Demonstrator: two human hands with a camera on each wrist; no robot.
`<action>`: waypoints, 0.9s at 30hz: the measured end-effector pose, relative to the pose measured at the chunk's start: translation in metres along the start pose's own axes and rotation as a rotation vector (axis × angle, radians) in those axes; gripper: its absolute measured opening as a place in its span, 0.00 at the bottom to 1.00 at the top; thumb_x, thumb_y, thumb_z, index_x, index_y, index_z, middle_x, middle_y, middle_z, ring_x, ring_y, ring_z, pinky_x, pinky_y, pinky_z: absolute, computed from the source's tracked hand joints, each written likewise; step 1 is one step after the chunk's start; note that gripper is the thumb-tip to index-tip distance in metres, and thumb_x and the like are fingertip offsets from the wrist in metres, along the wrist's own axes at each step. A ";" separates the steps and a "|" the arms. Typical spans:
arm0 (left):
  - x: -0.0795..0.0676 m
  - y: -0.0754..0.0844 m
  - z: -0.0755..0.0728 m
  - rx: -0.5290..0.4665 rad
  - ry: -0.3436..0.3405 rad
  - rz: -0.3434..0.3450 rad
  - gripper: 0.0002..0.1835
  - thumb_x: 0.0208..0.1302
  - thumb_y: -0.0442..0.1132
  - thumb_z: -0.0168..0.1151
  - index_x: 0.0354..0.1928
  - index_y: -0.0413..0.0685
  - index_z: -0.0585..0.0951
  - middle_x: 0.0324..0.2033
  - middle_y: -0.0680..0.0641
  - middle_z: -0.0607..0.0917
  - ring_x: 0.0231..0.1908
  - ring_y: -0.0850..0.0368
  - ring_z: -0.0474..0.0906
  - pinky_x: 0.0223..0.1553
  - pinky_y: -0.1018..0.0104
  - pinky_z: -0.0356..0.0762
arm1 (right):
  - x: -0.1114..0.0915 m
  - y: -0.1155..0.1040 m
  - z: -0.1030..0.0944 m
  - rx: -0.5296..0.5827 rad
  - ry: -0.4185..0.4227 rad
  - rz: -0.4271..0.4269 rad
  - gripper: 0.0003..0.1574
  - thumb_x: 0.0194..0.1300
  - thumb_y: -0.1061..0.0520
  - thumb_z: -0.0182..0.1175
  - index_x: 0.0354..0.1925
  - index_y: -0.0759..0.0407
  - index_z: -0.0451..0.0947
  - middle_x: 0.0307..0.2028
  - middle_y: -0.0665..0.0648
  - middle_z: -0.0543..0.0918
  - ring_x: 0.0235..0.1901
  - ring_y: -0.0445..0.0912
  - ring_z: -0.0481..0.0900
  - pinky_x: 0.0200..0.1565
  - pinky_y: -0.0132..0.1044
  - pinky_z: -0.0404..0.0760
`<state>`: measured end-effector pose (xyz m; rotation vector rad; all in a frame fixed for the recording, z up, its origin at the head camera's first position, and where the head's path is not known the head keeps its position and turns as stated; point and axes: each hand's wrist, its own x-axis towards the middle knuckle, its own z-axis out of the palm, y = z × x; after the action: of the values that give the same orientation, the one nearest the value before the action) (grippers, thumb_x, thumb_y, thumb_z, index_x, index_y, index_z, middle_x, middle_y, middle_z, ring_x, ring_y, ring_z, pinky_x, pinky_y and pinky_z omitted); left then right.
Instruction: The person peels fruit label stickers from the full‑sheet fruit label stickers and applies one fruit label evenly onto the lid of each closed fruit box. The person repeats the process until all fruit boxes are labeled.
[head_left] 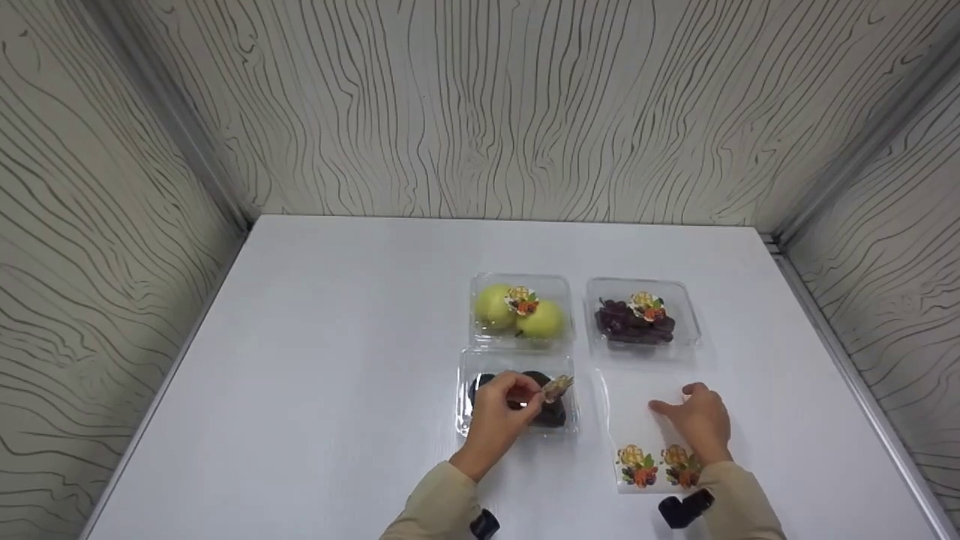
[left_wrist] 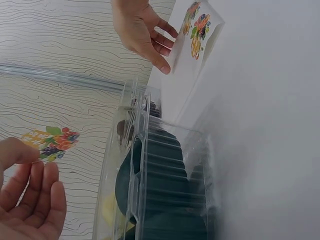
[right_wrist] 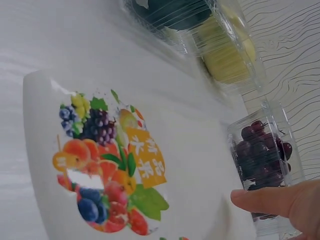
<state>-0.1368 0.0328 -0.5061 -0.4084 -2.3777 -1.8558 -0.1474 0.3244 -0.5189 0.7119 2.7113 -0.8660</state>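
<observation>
My left hand [head_left: 499, 416] pinches a fruit-print sticker [head_left: 556, 388] between thumb and fingertips. It hovers above a clear plastic box [head_left: 466, 427] of dark, rounded fruit [left_wrist: 160, 185], whose kind I cannot tell. In the left wrist view the sticker [left_wrist: 57, 142] stands out past the fingertips. My right hand [head_left: 701, 424] holds nothing, its fingers loose and the thumb apart, at the white sticker sheet [head_left: 630, 405]. Whether it touches the sheet I cannot tell. Two printed fruit stickers [head_left: 637, 466] remain along the sheet's near edge, which curls up in the right wrist view.
Behind the dark fruit's box is a clear box of yellow-green fruit [head_left: 540, 319] with a sticker on its lid. To its right, another stickered box holds dark red grapes or cherries [head_left: 634, 330]. Patterned panels [head_left: 472, 112] enclose the white table [head_left: 337, 337] at the back and sides.
</observation>
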 end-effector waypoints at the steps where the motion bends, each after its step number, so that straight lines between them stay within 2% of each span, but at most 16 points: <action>1: 0.000 -0.001 -0.001 0.007 0.004 0.001 0.02 0.57 0.30 0.65 0.32 0.40 0.81 0.32 0.43 0.86 0.33 0.62 0.83 0.37 0.69 0.84 | -0.001 -0.001 -0.001 0.003 0.013 -0.005 0.43 0.59 0.49 0.64 0.58 0.80 0.64 0.55 0.81 0.70 0.51 0.69 0.72 0.52 0.56 0.74; 7: 0.002 -0.003 -0.005 0.005 0.018 -0.009 0.03 0.56 0.30 0.66 0.32 0.39 0.81 0.32 0.42 0.86 0.33 0.60 0.83 0.37 0.72 0.83 | -0.006 -0.008 -0.004 0.012 0.057 -0.043 0.32 0.60 0.52 0.63 0.51 0.77 0.70 0.47 0.77 0.78 0.39 0.60 0.76 0.40 0.46 0.76; 12: 0.002 -0.002 -0.007 -0.010 0.026 -0.038 0.03 0.57 0.31 0.66 0.32 0.39 0.81 0.32 0.43 0.86 0.33 0.58 0.83 0.37 0.73 0.83 | -0.011 -0.017 -0.001 0.057 0.054 -0.104 0.25 0.60 0.53 0.63 0.44 0.74 0.75 0.34 0.68 0.81 0.30 0.50 0.75 0.30 0.34 0.70; 15: 0.002 -0.002 -0.008 -0.010 0.026 -0.050 0.04 0.57 0.32 0.66 0.33 0.40 0.81 0.32 0.43 0.86 0.33 0.59 0.83 0.37 0.73 0.83 | -0.014 -0.022 0.003 0.096 0.049 -0.154 0.20 0.60 0.54 0.62 0.40 0.72 0.77 0.30 0.64 0.81 0.28 0.46 0.74 0.29 0.32 0.68; 20: 0.003 -0.004 -0.009 -0.007 0.039 -0.038 0.03 0.58 0.32 0.66 0.33 0.40 0.82 0.30 0.43 0.86 0.31 0.61 0.83 0.35 0.74 0.82 | -0.019 -0.032 0.009 0.153 0.019 -0.239 0.14 0.61 0.57 0.64 0.37 0.69 0.79 0.28 0.61 0.83 0.26 0.40 0.74 0.28 0.29 0.70; 27: 0.004 -0.008 -0.012 0.006 0.051 -0.044 0.04 0.60 0.34 0.65 0.33 0.40 0.82 0.30 0.42 0.87 0.30 0.62 0.82 0.35 0.74 0.81 | -0.026 -0.044 0.016 0.244 -0.076 -0.275 0.15 0.62 0.56 0.63 0.39 0.68 0.78 0.28 0.56 0.84 0.25 0.37 0.76 0.27 0.26 0.76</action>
<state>-0.1436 0.0204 -0.5094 -0.3061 -2.3770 -1.8539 -0.1459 0.2733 -0.5018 0.3402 2.7021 -1.2763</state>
